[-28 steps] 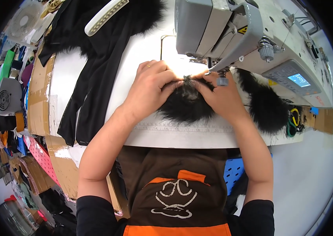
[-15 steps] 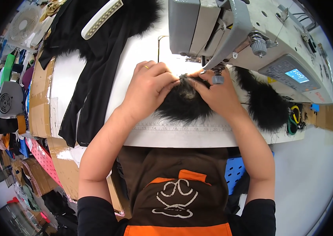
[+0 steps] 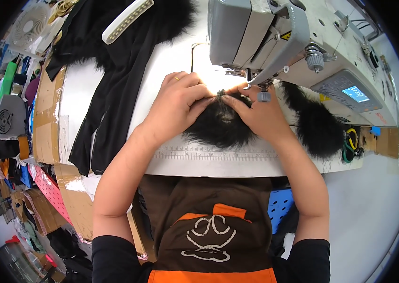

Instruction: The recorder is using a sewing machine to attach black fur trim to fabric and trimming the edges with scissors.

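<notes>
A piece of black fur (image 3: 218, 127) lies on the white sewing table, below the lit needle area of a sewing machine (image 3: 265, 42). My left hand (image 3: 180, 101) pinches its upper edge from the left, thumb and fingers pressed together. From the right, my right hand (image 3: 258, 111) grips the same edge, its thumb close to the left fingertips. Part of the right fingers is hidden beside the presser area. A paler patch shows in the middle of the fur between my hands.
Black garments with fur trim (image 3: 128, 61) cover the table's left side, under a white LED lamp (image 3: 126, 21). More black fur (image 3: 319, 125) lies at the right, beside scissors (image 3: 350, 141). A ruler strip (image 3: 213, 153) runs along the near edge. Cardboard (image 3: 46, 122) stands left.
Both hands keep their hold on the fur and stay almost in place. The view has shifted slightly, so the machine head appears a little further right.
</notes>
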The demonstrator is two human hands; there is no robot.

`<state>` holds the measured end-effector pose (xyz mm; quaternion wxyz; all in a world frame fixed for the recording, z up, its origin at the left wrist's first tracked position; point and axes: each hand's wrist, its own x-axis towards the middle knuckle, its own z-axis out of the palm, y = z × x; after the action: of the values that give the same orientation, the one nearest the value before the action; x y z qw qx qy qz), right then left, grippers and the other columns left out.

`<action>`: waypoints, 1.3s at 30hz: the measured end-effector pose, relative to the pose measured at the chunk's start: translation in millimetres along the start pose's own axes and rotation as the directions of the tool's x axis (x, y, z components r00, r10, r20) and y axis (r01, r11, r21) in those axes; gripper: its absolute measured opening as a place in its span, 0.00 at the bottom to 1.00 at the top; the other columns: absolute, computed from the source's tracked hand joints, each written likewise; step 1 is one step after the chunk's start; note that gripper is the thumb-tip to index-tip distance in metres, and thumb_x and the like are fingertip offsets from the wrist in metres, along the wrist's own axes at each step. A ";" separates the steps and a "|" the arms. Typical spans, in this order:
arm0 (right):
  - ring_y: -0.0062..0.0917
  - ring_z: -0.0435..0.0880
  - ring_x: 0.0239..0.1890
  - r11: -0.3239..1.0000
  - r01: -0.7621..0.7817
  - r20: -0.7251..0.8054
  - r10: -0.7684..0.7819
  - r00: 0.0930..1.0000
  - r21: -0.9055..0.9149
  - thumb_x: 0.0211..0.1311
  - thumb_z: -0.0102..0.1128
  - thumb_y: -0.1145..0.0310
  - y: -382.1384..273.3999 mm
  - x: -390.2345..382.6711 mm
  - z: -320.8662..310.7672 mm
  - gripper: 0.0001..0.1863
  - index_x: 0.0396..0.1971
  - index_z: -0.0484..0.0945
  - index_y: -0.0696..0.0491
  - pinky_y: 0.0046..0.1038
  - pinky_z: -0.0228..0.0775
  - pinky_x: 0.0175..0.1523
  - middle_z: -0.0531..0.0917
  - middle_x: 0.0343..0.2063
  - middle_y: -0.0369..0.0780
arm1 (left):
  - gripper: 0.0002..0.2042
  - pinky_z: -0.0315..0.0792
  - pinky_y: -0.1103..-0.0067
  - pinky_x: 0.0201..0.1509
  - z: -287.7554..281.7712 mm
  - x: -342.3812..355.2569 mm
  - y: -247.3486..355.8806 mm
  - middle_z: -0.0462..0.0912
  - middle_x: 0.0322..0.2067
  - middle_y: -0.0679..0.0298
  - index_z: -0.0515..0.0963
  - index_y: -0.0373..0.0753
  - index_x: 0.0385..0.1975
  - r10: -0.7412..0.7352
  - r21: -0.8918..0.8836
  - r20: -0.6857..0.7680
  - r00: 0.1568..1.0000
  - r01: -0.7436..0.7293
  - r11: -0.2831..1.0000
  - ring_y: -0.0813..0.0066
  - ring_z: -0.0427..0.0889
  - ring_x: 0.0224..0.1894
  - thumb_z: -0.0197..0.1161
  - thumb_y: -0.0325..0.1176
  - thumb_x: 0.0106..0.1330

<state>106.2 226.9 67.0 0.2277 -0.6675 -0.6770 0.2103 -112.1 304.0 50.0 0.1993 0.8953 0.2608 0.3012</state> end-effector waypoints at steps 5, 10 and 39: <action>0.38 0.77 0.55 0.990 0.134 -0.042 -0.135 0.990 -0.045 0.66 0.70 0.59 10.7 -2.5 1.6 0.14 0.46 0.88 0.50 0.37 0.67 0.65 0.86 0.46 0.41 | 0.04 0.67 0.65 0.60 1.2 1.3 -0.2 0.80 0.33 0.64 0.83 0.40 0.33 -0.053 -0.041 0.019 0.998 0.054 0.998 0.61 0.80 0.42 0.71 0.29 0.62; 0.38 0.82 0.49 0.936 0.213 -0.155 -0.175 0.972 0.280 0.67 0.70 0.64 2.6 -7.3 9.0 0.11 0.47 0.86 0.48 0.33 0.72 0.59 0.86 0.45 0.42 | 0.04 0.67 0.64 0.62 -0.8 1.6 2.9 0.80 0.33 0.65 0.84 0.41 0.34 -0.047 -0.021 0.034 0.998 0.048 0.999 0.61 0.80 0.43 0.71 0.29 0.62; 0.16 0.82 0.40 0.996 -0.081 -0.018 0.082 0.996 0.047 0.64 0.74 0.69 21.1 14.4 3.4 0.10 0.41 0.86 0.55 0.23 0.72 0.44 0.87 0.37 0.32 | 0.05 0.64 0.64 0.64 9.1 16.3 -13.1 0.81 0.35 0.63 0.85 0.42 0.37 -0.100 -0.026 0.009 0.995 0.100 0.995 0.59 0.78 0.46 0.71 0.32 0.64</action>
<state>121.1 241.8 52.3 0.2413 -0.6912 -0.6418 0.2282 -99.7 322.0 43.7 0.2268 0.8795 0.3008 0.2909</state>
